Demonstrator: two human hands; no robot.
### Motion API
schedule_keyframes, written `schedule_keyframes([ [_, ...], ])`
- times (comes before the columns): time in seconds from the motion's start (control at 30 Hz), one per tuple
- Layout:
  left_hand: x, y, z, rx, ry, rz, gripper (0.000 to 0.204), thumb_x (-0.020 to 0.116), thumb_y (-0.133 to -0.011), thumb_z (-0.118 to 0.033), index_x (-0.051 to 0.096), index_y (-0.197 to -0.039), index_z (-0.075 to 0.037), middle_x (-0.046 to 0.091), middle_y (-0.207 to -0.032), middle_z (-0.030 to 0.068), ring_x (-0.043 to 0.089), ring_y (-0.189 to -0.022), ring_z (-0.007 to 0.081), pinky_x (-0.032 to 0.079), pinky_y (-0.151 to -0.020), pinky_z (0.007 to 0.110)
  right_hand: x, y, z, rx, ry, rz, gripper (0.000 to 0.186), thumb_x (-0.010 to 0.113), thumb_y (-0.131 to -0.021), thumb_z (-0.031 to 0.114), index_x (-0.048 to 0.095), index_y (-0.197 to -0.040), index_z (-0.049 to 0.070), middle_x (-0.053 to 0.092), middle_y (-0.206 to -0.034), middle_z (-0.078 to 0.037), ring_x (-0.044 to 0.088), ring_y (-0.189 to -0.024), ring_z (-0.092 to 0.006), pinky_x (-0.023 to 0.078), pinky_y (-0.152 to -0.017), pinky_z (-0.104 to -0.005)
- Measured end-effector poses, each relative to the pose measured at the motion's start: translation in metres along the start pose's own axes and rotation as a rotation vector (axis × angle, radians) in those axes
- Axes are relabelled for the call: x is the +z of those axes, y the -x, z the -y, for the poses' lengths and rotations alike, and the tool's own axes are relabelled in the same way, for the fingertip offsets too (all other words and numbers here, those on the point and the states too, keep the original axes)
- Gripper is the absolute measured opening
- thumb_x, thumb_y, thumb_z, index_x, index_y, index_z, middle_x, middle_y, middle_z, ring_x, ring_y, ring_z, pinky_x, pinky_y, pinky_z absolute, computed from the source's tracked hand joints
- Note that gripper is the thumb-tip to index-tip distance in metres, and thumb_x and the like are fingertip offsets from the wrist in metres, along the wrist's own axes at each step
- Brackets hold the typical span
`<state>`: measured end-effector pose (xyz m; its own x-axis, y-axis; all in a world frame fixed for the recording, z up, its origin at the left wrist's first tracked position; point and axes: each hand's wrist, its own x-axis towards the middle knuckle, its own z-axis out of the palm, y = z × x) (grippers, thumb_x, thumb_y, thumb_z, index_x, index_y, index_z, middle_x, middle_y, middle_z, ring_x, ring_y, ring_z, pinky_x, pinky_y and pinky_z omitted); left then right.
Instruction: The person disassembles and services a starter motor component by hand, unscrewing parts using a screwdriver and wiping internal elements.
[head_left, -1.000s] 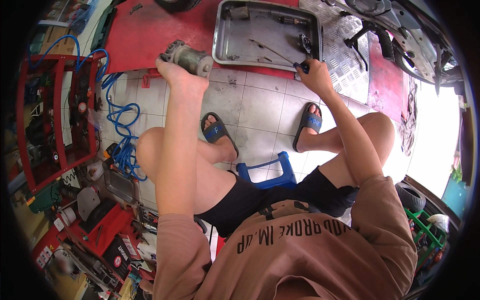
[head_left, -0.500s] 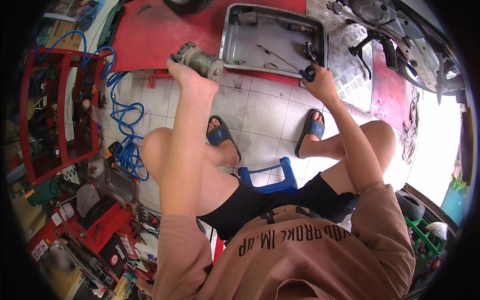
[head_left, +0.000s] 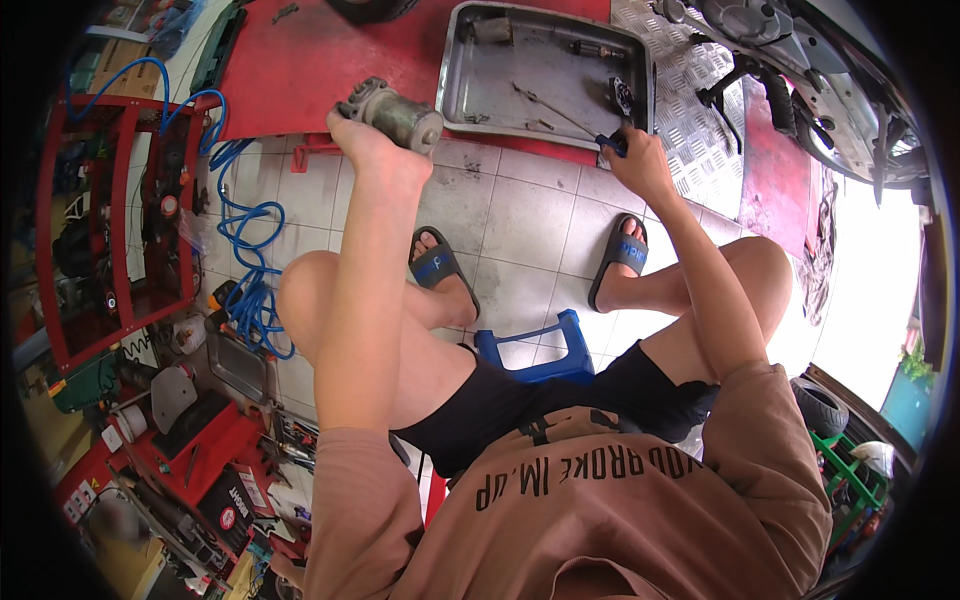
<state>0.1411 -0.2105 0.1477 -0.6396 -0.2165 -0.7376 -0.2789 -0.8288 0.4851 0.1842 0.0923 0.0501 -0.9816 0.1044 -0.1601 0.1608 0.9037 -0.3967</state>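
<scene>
My left hand point(head_left: 368, 142) is closed around a grey metal starter motor point(head_left: 402, 118), held up in front of the red bench. The motor lies sideways, its round end cap pointing right; my palm and wrist hide its underside. In my right hand point(head_left: 643, 167) is a screwdriver with a blue and black handle point(head_left: 611, 144), its shaft slanting up and left over the metal tray point(head_left: 449, 70). Inside the tray lie a cylindrical metal housing point(head_left: 490, 31), a small armature point(head_left: 592, 48), a dark round part point(head_left: 622, 96) and small bits.
The tray rests on a red bench top point(head_left: 300, 70), beside a tyre point(head_left: 370, 8) and a tread-plate sheet point(head_left: 670, 80). A motorcycle point(head_left: 800, 60) stands at the far right. Blue hose point(head_left: 245, 240) coils by a red shelf rack point(head_left: 125, 220) at left. Between my legs is a blue stool point(head_left: 545, 365).
The view has shifted slightly. Both hands keep hold of the starter motor and the screwdriver, almost unmoved.
</scene>
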Motion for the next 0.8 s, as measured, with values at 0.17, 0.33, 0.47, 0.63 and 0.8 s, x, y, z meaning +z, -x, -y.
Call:
schedule_keyframes([
  [0.17, -0.0013, -0.0011, 0.0001, -0.01, -0.01, -0.008, 0.047, 0.03, -0.092, -0.053, 0.059, -0.098, -0.016, 0.059, -0.094, -0.002, 0.056, -0.082, 0.0148, 0.048, -0.073, 0.034, 0.0018, 0.001, -0.0005, 0.01, -0.021, -0.022, 0.03, 0.066, -0.079, 0.025, 0.068, -0.093, -0.001, 0.066, -0.082, -0.025, 0.065, -0.082, -0.0406, 0.051, -0.075, -0.0458],
  [0.33, -0.0011, 0.0003, 0.0016, -0.015, 0.008, 0.001, 0.047, 0.031, -0.092, -0.054, 0.058, -0.104, -0.017, 0.059, -0.101, -0.0009, 0.056, -0.088, 0.0157, 0.049, -0.078, 0.035, 0.0024, 0.0011, -0.0027, 0.003, -0.04, -0.035, 0.03, 0.067, -0.078, 0.024, 0.067, -0.093, -0.002, 0.066, -0.083, -0.025, 0.065, -0.082, -0.0409, 0.051, -0.076, -0.0458],
  [0.47, -0.0019, -0.0001, 0.0005, -0.014, 0.003, -0.007, 0.048, 0.032, -0.091, -0.056, 0.057, -0.107, -0.017, 0.058, -0.104, -0.0003, 0.057, -0.091, 0.0166, 0.049, -0.081, 0.036, 0.001, 0.002, -0.0007, -0.028, -0.049, -0.067, 0.029, 0.067, -0.077, 0.022, 0.067, -0.091, -0.003, 0.065, -0.079, -0.026, 0.065, -0.079, -0.0415, 0.051, -0.074, -0.0461],
  [0.63, 0.0006, 0.002, 0.0012, -0.024, 0.013, -0.028, 0.049, 0.033, -0.09, -0.058, 0.057, -0.107, -0.018, 0.058, -0.106, -0.0015, 0.056, -0.094, 0.0159, 0.047, -0.084, 0.036, 0.0002, 0.0023, 0.0001, -0.043, -0.066, -0.069, 0.026, 0.068, -0.076, 0.02, 0.067, -0.088, -0.003, 0.064, -0.075, -0.026, 0.065, -0.074, -0.0415, 0.051, -0.071, -0.0462],
  [0.8, -0.0051, -0.0067, 0.0024, -0.034, 0.028, 0.014, 0.051, 0.032, -0.09, -0.058, 0.056, -0.111, -0.019, 0.057, -0.112, -0.0015, 0.055, -0.099, 0.0148, 0.045, -0.088, 0.034, 0.0005, 0.0028, 0.0005, -0.061, -0.08, -0.094, 0.025, 0.069, -0.075, 0.019, 0.067, -0.087, -0.003, 0.065, -0.075, -0.024, 0.065, -0.074, -0.0398, 0.051, -0.07, -0.0447],
])
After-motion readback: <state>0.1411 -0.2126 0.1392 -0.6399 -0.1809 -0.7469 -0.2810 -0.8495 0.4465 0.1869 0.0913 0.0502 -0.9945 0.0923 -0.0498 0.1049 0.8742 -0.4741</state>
